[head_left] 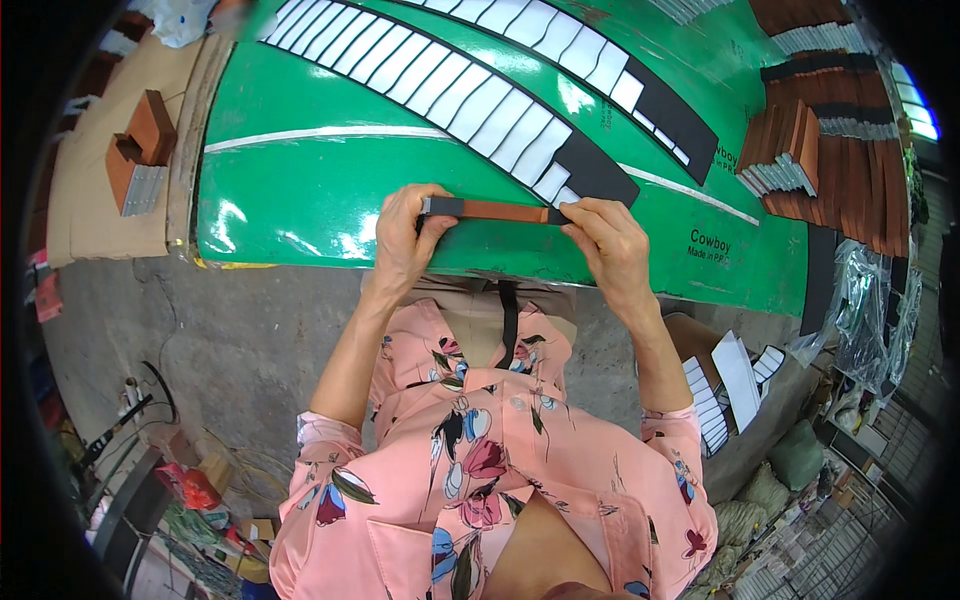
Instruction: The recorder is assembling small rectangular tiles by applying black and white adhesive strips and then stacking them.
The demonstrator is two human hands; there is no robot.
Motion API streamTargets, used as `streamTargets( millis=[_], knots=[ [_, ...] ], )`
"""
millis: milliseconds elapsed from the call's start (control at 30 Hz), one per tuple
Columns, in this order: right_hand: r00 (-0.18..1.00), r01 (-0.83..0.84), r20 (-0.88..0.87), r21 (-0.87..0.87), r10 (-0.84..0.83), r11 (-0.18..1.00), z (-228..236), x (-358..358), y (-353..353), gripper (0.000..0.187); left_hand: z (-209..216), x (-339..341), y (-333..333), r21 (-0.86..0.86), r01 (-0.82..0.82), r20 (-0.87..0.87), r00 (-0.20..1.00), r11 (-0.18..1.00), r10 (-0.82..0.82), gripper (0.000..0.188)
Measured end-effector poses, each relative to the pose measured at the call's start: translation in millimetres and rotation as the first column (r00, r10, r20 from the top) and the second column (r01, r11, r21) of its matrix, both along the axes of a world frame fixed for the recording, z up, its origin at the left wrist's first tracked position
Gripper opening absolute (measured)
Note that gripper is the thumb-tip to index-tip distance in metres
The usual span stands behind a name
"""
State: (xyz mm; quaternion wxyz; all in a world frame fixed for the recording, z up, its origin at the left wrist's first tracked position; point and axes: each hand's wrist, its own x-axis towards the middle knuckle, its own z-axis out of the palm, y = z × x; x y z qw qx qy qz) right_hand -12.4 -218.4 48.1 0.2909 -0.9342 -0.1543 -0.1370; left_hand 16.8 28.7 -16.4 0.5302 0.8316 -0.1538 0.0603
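Note:
Over the near edge of the green table (300, 190), a narrow brown bar (505, 211) with dark grey pads at both ends is held level between my two hands. My left hand (405, 240) pinches its left end at the grey pad (443, 206). At the other end, my right hand (612, 245) grips the dark tip between thumb and fingers. Just beyond the hands lies a black sheet (600, 168) covered with rows of white-backed rectangles (480, 110). A second such black sheet (670, 120) lies farther off to the right. What the pads are made of is unclear.
Brown pieces with silvery edges (785, 150) are stacked at the table's right. Two similar pieces (140, 150) stand on a cardboard-covered surface (90, 210) at left. Clear plastic wrap (855, 310) hangs by the right corner. White-and-black strips (708, 400) lie low on the right.

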Motion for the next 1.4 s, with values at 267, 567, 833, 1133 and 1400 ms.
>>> streamTargets(
  millis=[267,567,833,1133,1400],
  knots=[
    [0.998,0.042,0.054,0.029,-0.043,0.999,-12,-9,3,0.03,2,-1,-1,-0.013,-0.003,0.02,1.0,1.0,0.003,0.022],
    [0.986,0.125,0.098,0.077,-0.132,0.989,-7,-21,1,0.032,-2,-2,0,-0.03,0.005,-0.004,1.0,1.0,-0.005,0.019],
    [0.976,0.046,0.214,-0.023,-0.04,0.999,-16,-21,10,0.031,-5,2,2,-0.061,-0.008,-0.074,0.997,0.998,0.003,0.02],
    [0.974,0.076,0.21,0.048,-0.085,0.996,-11,-32,15,0.042,-5,-4,2,-0.058,0.02,-0.037,0.999,0.998,-0.022,0.018],
    [0.996,0.031,0.081,-0.079,-0.025,0.996,-19,-31,6,0.043,10,-8,0,-0.094,-0.022,-0.152,0.988,0.995,0.008,0.02]
  ],
)
